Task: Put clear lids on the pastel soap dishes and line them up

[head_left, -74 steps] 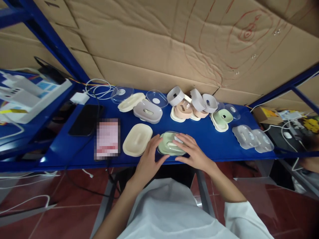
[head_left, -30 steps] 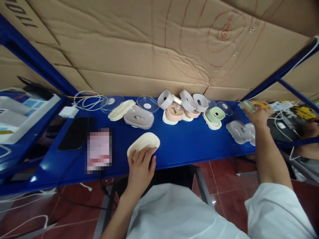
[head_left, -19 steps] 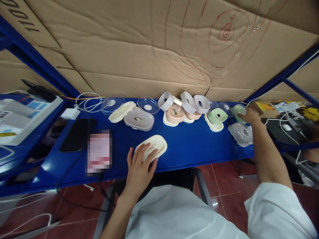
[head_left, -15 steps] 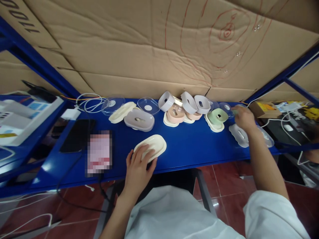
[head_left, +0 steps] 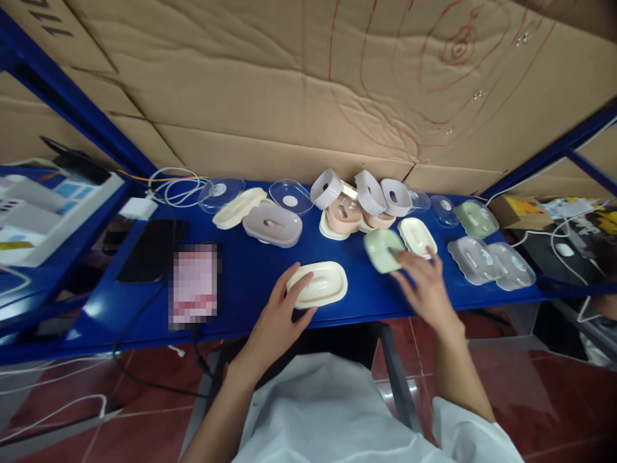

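Note:
An oval cream tray (head_left: 321, 285) lies near the front edge of the blue table. My left hand (head_left: 279, 315) grips its left end, fingertips on the rim and thumb at the near side. To the right, my right hand (head_left: 424, 286) holds a light green box (head_left: 383, 251) between thumb and fingers, slightly blurred. Just behind that hand rests a cream base (head_left: 417, 237). At the back middle stand grey-lilac rings (head_left: 370, 193) and peach boxes (head_left: 343, 213) in a pile. A lilac dish (head_left: 273, 223) sits behind the oval tray, beside another cream piece (head_left: 240, 208).
A pink pixelated item (head_left: 193, 283) and a dark phone-like slab (head_left: 149, 251) lie on the left of the blue table (head_left: 241, 289). Clear lids (head_left: 511, 265) and a green dish (head_left: 477, 219) are at the right. Cardboard (head_left: 270, 83) walls the back.
My right hand has come back from the far right and lifted the green box off the cream base, leftward. My left hand has shifted right with the oval tray, which has turned more level.

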`<state>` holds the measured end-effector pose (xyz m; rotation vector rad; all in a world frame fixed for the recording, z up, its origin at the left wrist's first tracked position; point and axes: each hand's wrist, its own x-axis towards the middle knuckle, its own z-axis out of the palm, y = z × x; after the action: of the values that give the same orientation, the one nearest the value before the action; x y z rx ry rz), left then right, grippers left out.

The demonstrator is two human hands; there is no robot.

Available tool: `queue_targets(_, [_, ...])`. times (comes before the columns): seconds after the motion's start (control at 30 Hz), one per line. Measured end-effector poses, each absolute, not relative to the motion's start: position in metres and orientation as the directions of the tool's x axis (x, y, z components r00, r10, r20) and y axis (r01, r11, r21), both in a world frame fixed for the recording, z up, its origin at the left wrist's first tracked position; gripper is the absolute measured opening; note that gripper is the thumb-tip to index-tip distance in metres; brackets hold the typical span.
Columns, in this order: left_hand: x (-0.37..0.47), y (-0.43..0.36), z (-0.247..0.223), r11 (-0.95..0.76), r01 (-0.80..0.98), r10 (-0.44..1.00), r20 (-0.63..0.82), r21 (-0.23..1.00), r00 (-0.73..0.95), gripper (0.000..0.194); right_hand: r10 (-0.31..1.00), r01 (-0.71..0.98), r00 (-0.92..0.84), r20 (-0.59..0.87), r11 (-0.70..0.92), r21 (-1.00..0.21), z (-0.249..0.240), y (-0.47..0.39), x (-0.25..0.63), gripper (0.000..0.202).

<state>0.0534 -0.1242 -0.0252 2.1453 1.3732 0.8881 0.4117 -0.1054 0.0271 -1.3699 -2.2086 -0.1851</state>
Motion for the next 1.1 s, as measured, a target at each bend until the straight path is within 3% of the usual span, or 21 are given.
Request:
queue_targets(0.1, [0.052,-0.123,-0.027,-0.438,0.610,0.898,0.288,0.660,0.334,0.076,0.765,0.757,-0.501,0.405,0.614,-0.223,0.021,-0.117,0.344,0.032])
queue_targets(0.23, [0.050,-0.122,-0.034,-0.489,0.649,0.867,0.409,0.583,0.285,0.082,0.709,0.672,-0.594,0.381,0.697,-0.251,0.012,-0.109,0.306,0.031])
queue_targets(0.4, [0.049,-0.122,-0.037,-0.564,0.644,0.814,0.477,0.516,0.331,0.067,0.684,0.656,-0.646,0.340,0.725,-0.211,0.006,-0.104,0.299,0.029])
queue_targets(0.6, [0.050,-0.120,-0.037,-0.493,0.631,0.865,0.416,0.599,0.281,0.063,0.683,0.689,-0.640,0.352,0.713,-0.131,0.000,-0.103,0.286,0.029])
queue_targets(0.9, [0.053,-0.121,-0.042,-0.570,0.697,0.794,0.510,0.435,0.331,0.038,0.662,0.618,-0.669,0.338,0.748,-0.243,-0.011,-0.106,0.293,0.046])
queue_targets(1.0, [0.054,-0.121,-0.041,-0.565,0.702,0.794,0.518,0.434,0.319,0.035,0.714,0.671,-0.561,0.419,0.689,-0.276,0.003,-0.083,0.330,0.048])
queue_targets(1.07, [0.054,-0.121,-0.041,-0.562,0.701,0.795,0.522,0.439,0.309,0.033,0.791,0.789,-0.346,0.505,0.536,-0.300,0.017,-0.051,0.371,0.046])
queue_targets(1.1, [0.054,-0.121,-0.041,-0.564,0.699,0.793,0.525,0.441,0.308,0.033,0.837,0.869,-0.164,0.522,0.373,-0.325,0.024,-0.032,0.394,0.043])
